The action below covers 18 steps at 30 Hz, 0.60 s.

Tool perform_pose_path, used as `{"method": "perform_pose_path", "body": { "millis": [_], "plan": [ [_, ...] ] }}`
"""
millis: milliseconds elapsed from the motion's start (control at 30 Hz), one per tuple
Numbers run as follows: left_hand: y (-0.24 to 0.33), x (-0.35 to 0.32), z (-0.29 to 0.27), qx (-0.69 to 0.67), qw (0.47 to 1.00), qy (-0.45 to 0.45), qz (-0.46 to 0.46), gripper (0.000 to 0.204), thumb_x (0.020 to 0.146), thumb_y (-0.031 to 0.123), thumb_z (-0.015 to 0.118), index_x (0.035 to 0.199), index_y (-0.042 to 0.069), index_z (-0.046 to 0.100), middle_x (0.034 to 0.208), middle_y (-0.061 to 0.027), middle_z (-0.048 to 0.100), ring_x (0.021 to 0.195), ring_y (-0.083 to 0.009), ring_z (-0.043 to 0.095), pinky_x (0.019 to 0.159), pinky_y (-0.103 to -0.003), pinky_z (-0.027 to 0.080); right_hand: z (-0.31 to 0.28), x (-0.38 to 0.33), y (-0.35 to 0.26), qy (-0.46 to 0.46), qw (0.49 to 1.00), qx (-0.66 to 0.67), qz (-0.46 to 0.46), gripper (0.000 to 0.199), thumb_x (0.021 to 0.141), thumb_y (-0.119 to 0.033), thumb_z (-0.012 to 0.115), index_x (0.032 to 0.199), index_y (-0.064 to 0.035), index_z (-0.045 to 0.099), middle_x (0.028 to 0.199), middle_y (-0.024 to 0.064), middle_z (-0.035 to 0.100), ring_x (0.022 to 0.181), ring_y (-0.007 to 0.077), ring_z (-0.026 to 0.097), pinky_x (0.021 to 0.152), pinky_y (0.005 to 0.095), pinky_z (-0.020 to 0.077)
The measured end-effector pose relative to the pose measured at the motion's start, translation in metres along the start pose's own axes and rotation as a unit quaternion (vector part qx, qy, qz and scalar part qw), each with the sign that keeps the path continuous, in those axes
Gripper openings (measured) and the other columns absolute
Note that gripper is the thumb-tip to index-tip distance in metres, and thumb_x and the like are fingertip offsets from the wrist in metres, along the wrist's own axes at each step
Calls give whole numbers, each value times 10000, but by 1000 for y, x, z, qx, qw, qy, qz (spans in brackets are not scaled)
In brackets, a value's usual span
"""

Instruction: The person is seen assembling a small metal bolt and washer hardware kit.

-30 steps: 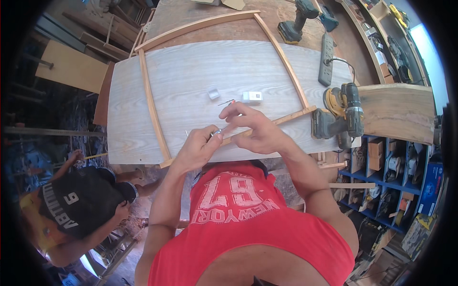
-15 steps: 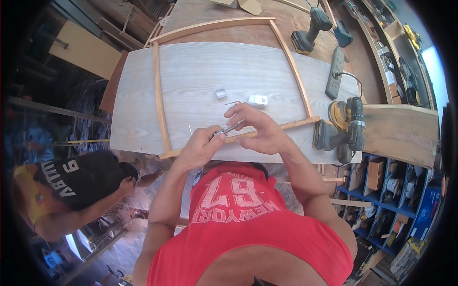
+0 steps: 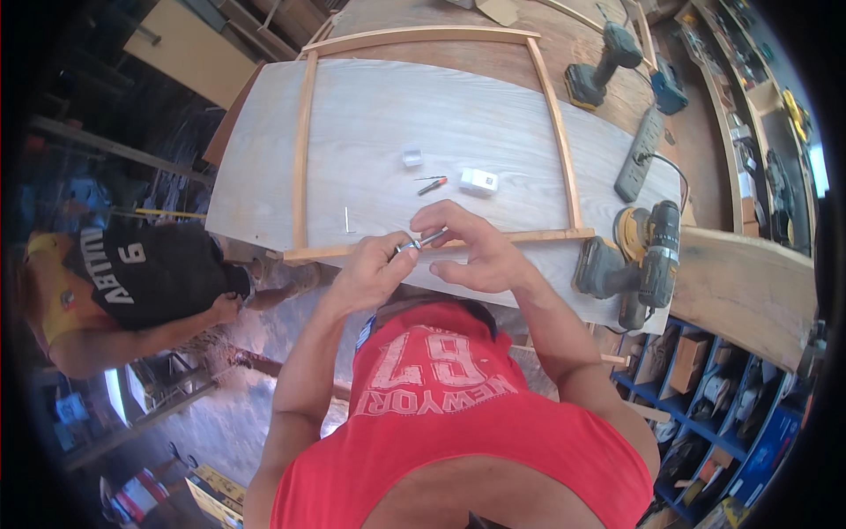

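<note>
My left hand [image 3: 374, 270] is closed, its thumb and fingers pinching a small silvery metal bit [image 3: 430, 238] with a slim shank. To its right my right hand [image 3: 480, 247] is curved, thumb apart from the fingers. The far end of the bit reaches in by those fingers; whether they touch it cannot be made out. Beyond my hands, a dark drill bit with a red end [image 3: 433, 186] lies on the pale wood-grain board [image 3: 388, 115], between a small clear plastic cap [image 3: 412, 158] and a white-labelled plastic case [image 3: 478, 182]. A thin L-shaped hex key [image 3: 348, 220] lies left of them.
A thin wooden frame [image 3: 557, 132] lies on the board around these things. To the right are a cordless drill [image 3: 659, 251], a yellow sander [image 3: 627, 231] and a power strip [image 3: 639, 154]; another cordless tool [image 3: 608, 66] stands farther back. At left, another person [image 3: 132, 282] bends over.
The view has shifted, bringing the hex key and the red-ended bit into fuller sight. My left hand keeps its pinch on the metal bit; my right hand stays close beside it.
</note>
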<state>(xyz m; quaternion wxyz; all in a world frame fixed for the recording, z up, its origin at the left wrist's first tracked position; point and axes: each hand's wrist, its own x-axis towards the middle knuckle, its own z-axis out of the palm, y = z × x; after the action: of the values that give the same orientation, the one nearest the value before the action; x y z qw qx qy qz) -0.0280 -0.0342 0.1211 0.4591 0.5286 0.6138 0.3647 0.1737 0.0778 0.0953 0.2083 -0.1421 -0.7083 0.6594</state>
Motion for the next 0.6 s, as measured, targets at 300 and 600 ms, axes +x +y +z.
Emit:
{"method": "perform_pose_path", "body": {
  "millis": [300, 600],
  "plan": [
    [-5, -53, 11, -10, 995, 99, 3, 310, 970, 283, 543, 1001, -7, 646, 746, -104, 601, 727, -149, 551, 673, -329, 462, -97, 0, -58, -8, 749, 574, -331, 329, 948, -433, 622, 813, -133, 616, 780, -42, 539, 749, 127, 496, 677, 319, 419],
    [18, -69, -12, 28, 992, 122, 30, 276, 877, 236, 591, 861, -38, 611, 662, -185, 553, 573, -288, 548, 561, -384, 429, 37, 38, -28, -107, 994, -7, -13, 219, 905, -129, 702, 1096, -26, 680, 1055, 65, 608, 988, 136, 596, 758, 280, 499]
  ]
}}
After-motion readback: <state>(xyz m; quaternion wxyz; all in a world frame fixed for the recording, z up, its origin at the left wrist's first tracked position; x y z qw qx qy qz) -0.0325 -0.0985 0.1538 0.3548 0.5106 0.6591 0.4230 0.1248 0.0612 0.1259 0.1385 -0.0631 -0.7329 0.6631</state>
